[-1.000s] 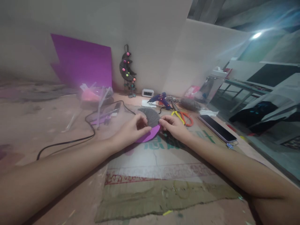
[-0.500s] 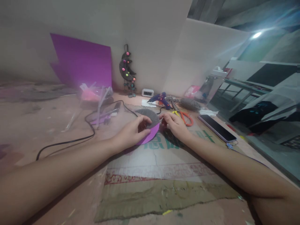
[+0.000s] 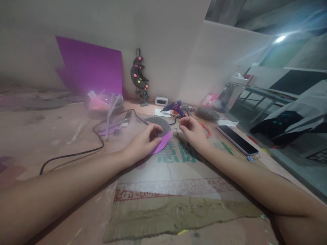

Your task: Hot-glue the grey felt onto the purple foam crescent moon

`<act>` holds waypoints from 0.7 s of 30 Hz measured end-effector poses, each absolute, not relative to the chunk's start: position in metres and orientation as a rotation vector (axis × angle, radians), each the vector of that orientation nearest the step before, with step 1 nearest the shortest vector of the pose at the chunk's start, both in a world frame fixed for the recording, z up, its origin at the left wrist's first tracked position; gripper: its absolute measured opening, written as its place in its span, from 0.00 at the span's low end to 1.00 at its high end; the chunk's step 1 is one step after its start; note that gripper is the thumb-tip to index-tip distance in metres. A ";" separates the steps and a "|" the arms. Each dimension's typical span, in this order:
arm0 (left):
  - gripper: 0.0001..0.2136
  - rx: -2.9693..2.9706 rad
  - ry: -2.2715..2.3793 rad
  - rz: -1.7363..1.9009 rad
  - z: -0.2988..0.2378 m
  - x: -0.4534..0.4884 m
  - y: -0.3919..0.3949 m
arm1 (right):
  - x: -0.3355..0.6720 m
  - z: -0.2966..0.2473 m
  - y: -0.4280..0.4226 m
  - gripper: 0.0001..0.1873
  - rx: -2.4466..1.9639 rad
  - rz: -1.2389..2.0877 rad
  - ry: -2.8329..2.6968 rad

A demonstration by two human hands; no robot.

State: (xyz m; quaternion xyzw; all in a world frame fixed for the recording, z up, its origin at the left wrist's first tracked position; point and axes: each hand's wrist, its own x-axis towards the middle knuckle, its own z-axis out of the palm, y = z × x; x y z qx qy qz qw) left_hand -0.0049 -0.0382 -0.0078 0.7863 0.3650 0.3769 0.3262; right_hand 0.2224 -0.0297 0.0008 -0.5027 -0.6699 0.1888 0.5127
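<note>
Around the near left edge of a flat purple disc (image 3: 163,144) my left hand (image 3: 144,141) is closed, thumb on top and fingers curled. Grey cord (image 3: 163,125) lies in tight curved rows over the far part of the disc; purple shows bare on the near side. My right hand (image 3: 192,132) hovers to the right, apart from the disc, thumb and index finger curved with a gap between them. A thin strand runs from the disc's right edge to a loose bundle of cord (image 3: 184,143) beside this hand.
Behind the hands lie a blue glue gun (image 3: 175,107), a small white clock (image 3: 161,101) and orange-handled pliers (image 3: 206,129). A phone (image 3: 237,139) rests at right. A black cable (image 3: 76,153) crosses the left side. Printed cardboard (image 3: 153,217) covers the table; a decorated moon (image 3: 138,73) hangs behind.
My right hand has moved right, away from the disc's edge, and its fingers have parted. The disc has shifted slightly left in my left hand.
</note>
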 end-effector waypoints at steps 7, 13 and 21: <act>0.13 2.072 0.973 0.976 -0.009 -0.005 -0.037 | 0.224 0.000 -0.032 0.09 -1.208 0.250 -1.757; 0.13 2.082 0.964 0.989 -0.010 -0.005 -0.037 | 0.222 0.000 -0.036 0.11 -1.211 0.205 -1.814; 0.13 2.088 0.954 0.976 -0.009 -0.005 -0.037 | 0.220 0.005 -0.040 0.14 -1.200 0.170 -1.856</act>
